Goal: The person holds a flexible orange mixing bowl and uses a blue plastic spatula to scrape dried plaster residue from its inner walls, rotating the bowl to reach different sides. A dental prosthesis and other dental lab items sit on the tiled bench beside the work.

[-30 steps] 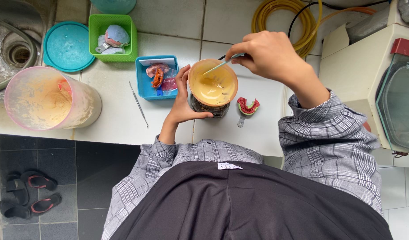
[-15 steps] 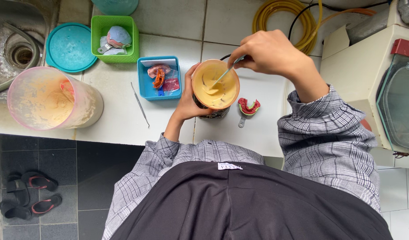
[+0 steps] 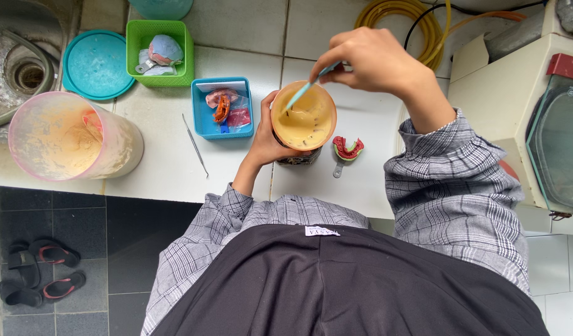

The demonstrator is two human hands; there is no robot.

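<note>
Left hand (image 3: 268, 134) wraps the side of the bowl (image 3: 303, 118), grip closed around it; bowl sits on the white tiled bench (image 3: 373, 180), full of pale yellow paste. Right hand (image 3: 373, 62) above it, grip pinched on a light-blue spatula (image 3: 302, 93), blade tip down in the paste. Red dental model (image 3: 348, 149) just right of the bowl. Blue tray (image 3: 199, 121) with pink and orange parts just left; thin metal tool (image 3: 195, 145) beside that. Green basket (image 3: 140, 62), teal lid (image 3: 97, 65), big pink tub (image 3: 69, 137) further left.
</note>
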